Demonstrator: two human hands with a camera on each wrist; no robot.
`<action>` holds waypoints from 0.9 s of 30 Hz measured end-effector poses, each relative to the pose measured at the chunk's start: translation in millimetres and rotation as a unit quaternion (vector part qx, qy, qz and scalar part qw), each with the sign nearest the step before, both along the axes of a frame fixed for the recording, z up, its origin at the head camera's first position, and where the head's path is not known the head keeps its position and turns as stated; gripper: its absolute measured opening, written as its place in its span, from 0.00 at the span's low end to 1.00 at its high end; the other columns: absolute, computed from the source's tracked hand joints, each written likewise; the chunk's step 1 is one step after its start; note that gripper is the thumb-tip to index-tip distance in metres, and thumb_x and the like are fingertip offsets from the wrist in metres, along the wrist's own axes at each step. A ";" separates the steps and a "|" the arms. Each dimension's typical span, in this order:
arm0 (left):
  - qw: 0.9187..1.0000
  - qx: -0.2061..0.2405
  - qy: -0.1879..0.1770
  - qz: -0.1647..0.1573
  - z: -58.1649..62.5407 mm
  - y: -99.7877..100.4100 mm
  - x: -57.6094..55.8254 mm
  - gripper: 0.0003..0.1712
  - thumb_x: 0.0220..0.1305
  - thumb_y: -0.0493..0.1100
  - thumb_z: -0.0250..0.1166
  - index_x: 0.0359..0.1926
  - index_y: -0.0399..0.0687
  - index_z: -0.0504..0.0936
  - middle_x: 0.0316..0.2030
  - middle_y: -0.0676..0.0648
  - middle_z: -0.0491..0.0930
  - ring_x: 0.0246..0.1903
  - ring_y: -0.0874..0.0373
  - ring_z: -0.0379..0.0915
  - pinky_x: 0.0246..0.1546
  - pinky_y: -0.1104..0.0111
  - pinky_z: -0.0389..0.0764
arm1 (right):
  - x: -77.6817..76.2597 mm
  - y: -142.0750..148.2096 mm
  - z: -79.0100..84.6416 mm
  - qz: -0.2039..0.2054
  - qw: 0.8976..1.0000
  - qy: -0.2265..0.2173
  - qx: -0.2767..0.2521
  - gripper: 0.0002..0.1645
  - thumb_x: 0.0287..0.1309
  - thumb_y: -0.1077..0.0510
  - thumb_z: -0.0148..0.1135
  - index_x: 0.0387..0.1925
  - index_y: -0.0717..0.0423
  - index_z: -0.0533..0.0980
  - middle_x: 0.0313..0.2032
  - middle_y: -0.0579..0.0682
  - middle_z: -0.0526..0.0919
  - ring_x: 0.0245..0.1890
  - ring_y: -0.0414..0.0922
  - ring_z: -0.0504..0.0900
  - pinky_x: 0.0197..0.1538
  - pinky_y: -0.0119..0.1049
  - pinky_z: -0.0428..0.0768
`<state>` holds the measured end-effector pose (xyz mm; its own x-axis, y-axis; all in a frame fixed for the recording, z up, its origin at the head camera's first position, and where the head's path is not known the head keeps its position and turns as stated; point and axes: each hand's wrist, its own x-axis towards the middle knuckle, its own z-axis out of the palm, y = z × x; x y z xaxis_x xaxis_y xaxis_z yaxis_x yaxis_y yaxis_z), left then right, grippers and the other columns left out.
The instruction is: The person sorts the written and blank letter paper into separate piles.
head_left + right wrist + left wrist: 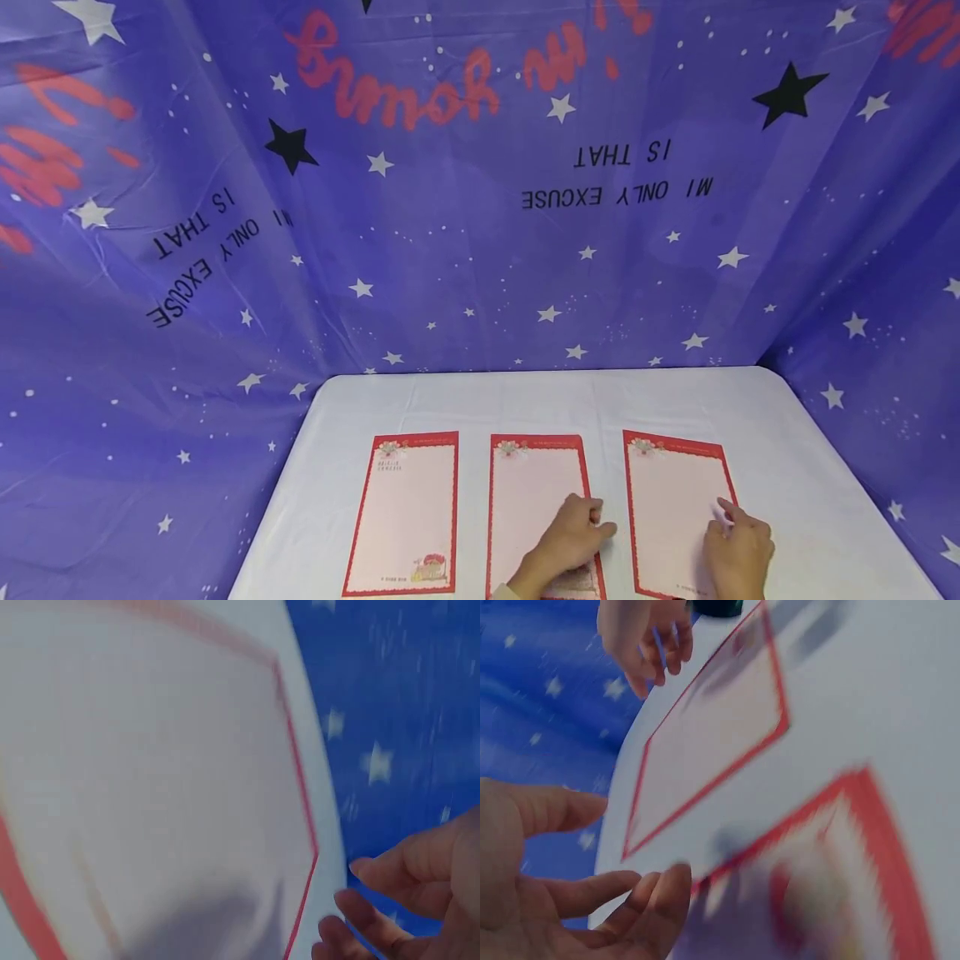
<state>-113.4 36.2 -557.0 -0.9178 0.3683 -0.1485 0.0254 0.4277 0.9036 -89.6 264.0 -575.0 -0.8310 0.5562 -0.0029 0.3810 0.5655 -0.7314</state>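
While the middle sheet (pixel 532 492) is partly covered by the left hand (pixel 566 537), the right sheet (pixel 667 508) is overlapped along its right edge by the right hand (pixel 738 554). And nothing is gripped by the left hand: its thumb is held well apart from the loosely bent fingers, a gap shown plainly from the left wrist. Nothing is held by the right hand either, a space being seen between its thumb and fingertips! Whether paper is being touched by either hand cannot be told.

Out to the left of the left hand, the left sheet (pixel 408 517) is laid flat and seen whole, with small dark writing (pixel 389 463) printed near its far end and a little coloured drawing (pixel 430 568) at its near right corner. All three sheets are bordered in red, and a floral motif (pixel 508 448) is carried at the far left corner of each. Between the hands, the middle and right sheets are parted by a strip of white table (pixel 609 467); shadows are thrown across the paper below both hands. Beyond them, the table is backed by a violet-blue curtain (pixel 465 317), scattered with pale stars, black stars and red lettering.
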 end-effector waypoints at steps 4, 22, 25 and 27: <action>0.995 -0.019 0.041 0.091 3.1 -32.5 -4.6 0.25 0.66 0.43 0.67 0.57 0.28 0.80 0.38 0.50 0.73 0.42 0.52 0.74 0.50 0.58 0.78 | -5.7 -45.3 8.9 0.091 0.996 0.014 -0.017 0.22 0.63 0.71 0.50 0.55 0.79 0.77 0.44 0.72 0.79 0.44 0.63 0.80 0.45 0.51 0.77; 0.949 -0.108 0.063 0.291 -3.8 -103.1 -0.2 0.23 0.61 0.38 0.69 0.47 0.16 0.80 0.40 0.28 0.79 0.41 0.29 0.79 0.46 0.41 0.81 | -10.0 -128.1 7.8 0.206 0.975 -0.077 -0.014 0.26 0.61 0.66 0.57 0.54 0.86 0.74 0.42 0.72 0.77 0.48 0.70 0.78 0.54 0.63 0.77; 0.947 -0.123 0.072 0.286 -2.0 -104.1 0.6 0.20 0.60 0.37 0.69 0.43 0.18 0.82 0.37 0.28 0.81 0.40 0.31 0.79 0.46 0.42 0.81 | -11.4 -129.8 6.9 0.202 0.976 -0.084 -0.015 0.26 0.61 0.66 0.57 0.55 0.86 0.73 0.43 0.74 0.77 0.51 0.71 0.77 0.57 0.64 0.75; 0.948 -0.130 0.082 0.280 -1.2 -103.9 1.0 0.16 0.60 0.38 0.68 0.38 0.22 0.84 0.33 0.32 0.81 0.37 0.35 0.78 0.43 0.46 0.81 | -11.8 -131.0 5.7 0.203 0.976 -0.078 -0.012 0.26 0.60 0.67 0.57 0.54 0.86 0.74 0.44 0.76 0.77 0.53 0.74 0.76 0.59 0.65 0.74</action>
<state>-112.4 -67.7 -558.1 -0.9771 -0.2126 -0.0066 -0.1408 0.6232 0.7693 -101.5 133.0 -569.3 -0.9713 0.1799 -0.1559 0.2372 0.6760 -0.6976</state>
